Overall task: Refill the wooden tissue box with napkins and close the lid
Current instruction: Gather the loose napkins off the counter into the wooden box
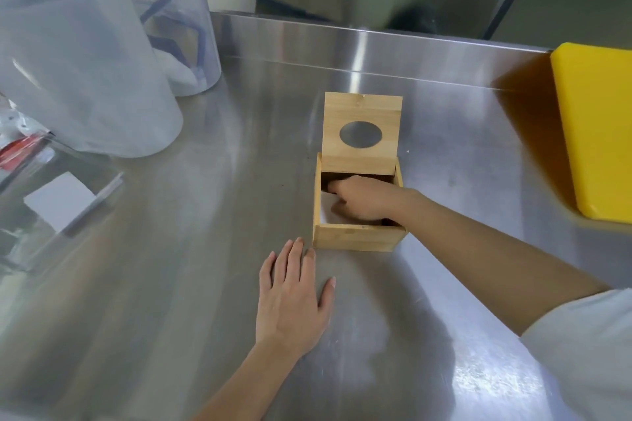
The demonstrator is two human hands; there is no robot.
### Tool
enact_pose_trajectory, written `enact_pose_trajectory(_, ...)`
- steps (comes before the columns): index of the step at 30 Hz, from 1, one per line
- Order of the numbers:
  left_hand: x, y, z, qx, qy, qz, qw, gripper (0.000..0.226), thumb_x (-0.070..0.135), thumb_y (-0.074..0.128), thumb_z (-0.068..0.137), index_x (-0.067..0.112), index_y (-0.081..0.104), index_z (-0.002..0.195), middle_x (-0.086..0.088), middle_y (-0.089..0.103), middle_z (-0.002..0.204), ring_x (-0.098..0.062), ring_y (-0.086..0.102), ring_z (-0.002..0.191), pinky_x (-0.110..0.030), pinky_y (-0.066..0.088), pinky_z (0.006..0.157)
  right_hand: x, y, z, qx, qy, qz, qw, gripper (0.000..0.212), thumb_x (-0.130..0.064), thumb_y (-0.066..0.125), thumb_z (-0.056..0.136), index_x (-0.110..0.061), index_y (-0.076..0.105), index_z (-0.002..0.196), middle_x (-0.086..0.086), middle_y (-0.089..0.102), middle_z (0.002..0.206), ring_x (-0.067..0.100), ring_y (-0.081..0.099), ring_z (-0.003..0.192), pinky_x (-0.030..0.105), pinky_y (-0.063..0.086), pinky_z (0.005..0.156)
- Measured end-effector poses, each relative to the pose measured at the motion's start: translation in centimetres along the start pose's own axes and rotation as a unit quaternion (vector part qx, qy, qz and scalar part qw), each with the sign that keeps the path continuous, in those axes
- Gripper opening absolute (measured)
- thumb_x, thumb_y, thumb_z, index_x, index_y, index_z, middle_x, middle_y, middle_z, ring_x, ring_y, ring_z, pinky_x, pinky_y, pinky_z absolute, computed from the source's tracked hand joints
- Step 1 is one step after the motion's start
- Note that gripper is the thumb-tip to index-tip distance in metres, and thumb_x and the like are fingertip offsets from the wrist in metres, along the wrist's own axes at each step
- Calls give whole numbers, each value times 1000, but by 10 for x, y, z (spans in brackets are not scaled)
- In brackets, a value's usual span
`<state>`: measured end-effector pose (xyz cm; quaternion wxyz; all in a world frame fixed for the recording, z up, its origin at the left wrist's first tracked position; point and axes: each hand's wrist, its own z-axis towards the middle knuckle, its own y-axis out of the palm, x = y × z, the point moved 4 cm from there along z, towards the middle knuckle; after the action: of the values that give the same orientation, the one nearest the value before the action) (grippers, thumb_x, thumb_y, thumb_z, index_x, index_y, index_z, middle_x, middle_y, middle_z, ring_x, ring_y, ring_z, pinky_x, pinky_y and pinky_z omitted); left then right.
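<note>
A square wooden tissue box (359,236) stands on the steel counter with its lid (361,116) swung up and back; the lid has an oval hole. White napkins (327,207) lie inside the box at its left. My right hand (364,198) reaches down into the box, fingers curled on top of the napkins. Whether it grips them I cannot tell. My left hand (294,294) rests flat on the counter just in front of the box's left corner, fingers spread and holding nothing.
A yellow cutting board (595,126) lies at the right edge. Tall translucent plastic containers (102,55) stand at the back left. A clear bin (58,205) holding white napkins sits at the left. A raised steel lip (376,34) runs along the back.
</note>
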<state>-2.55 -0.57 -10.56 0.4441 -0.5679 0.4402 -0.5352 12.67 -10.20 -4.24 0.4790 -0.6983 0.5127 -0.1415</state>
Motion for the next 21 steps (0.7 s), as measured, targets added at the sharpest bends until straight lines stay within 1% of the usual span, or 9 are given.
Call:
enact_pose_trajectory(4, -1, 0, -1, -3, 4, -4, 1000, 53, 48, 36, 88, 10, 56, 120, -11, 57, 131, -27, 49, 125, -41, 22, 105, -1, 5, -1, 48, -2, -67, 997, 27, -18, 48, 91, -9, 53, 116, 13, 64, 110, 28, 59, 87, 41, 53, 76)
enact_pose_trajectory(8, 0, -1, -1, -12, 4, -7, 1000, 54, 50, 34, 88, 12, 56, 120, -9, 58, 131, -26, 49, 125, -40, 24, 108, -2, 2, -6, 69, -2, -84, 994, 31, -20, 49, 91, -7, 52, 119, 13, 61, 119, 30, 59, 100, 44, 53, 82)
enact_pose_trajectory(10, -2, -2, -1, -26, -1, -20, 999, 54, 51, 33, 88, 13, 57, 120, -7, 58, 131, -24, 50, 125, -41, 30, 110, -3, -2, -12, 52, -9, -76, 996, 36, -18, 49, 91, -10, 48, 126, 11, 58, 122, 30, 58, 103, 42, 51, 84)
enact_pose_trajectory(11, -3, -5, -2, -29, 2, -39, 999, 55, 51, 33, 88, 15, 56, 121, -5, 56, 133, -23, 47, 127, -40, 28, 110, -4, -4, -15, 36, -13, -75, 996, 38, -18, 48, 90, -11, 47, 127, 10, 56, 121, 30, 57, 105, 41, 50, 85)
enact_pose_trajectory(13, -6, -14, 1, -41, 10, -95, 995, 51, 49, 36, 89, 20, 48, 129, 0, 43, 144, -19, 34, 136, -35, 17, 115, -7, -10, -26, -3, -19, -77, 997, 35, -20, 48, 91, -12, 47, 125, 9, 55, 118, 30, 56, 106, 43, 49, 86)
enact_pose_trajectory(14, -9, -19, 5, -73, 8, -132, 988, 48, 47, 40, 91, 22, 44, 131, 3, 39, 145, -18, 30, 138, -33, 15, 116, -10, -16, -32, -23, -21, -70, 997, 36, -24, 48, 91, -14, 47, 126, 7, 56, 118, 29, 55, 107, 43, 49, 88)
enact_pose_trajectory(16, -18, -36, 18, -124, -24, -221, 967, 43, 43, 49, 90, 25, 45, 128, 3, 50, 135, -18, 43, 128, -35, 30, 109, -14, -32, -48, -47, -26, -41, 998, 41, -33, 50, 92, -17, 45, 130, 2, 58, 121, 26, 55, 107, 41, 46, 90)
enact_pose_trajectory(18, -22, -68, 37, -127, -34, -297, 946, 43, 42, 55, 87, 23, 49, 125, 2, 58, 124, -16, 54, 116, -36, 40, 101, -19, -54, -63, -43, -37, -11, 998, 45, -36, 51, 92, -20, 43, 133, -1, 57, 124, 23, 54, 110, 37, 44, 92)
enact_pose_trajectory(21, -14, -125, 76, -93, 28, -281, 955, 43, 39, 57, 87, 20, 51, 125, 6, 56, 122, -11, 55, 114, -34, 40, 102, -23, -92, -77, -13, -47, 34, 998, 50, -34, 52, 93, -20, 39, 139, 0, 55, 130, 19, 53, 117, 32, 42, 99)
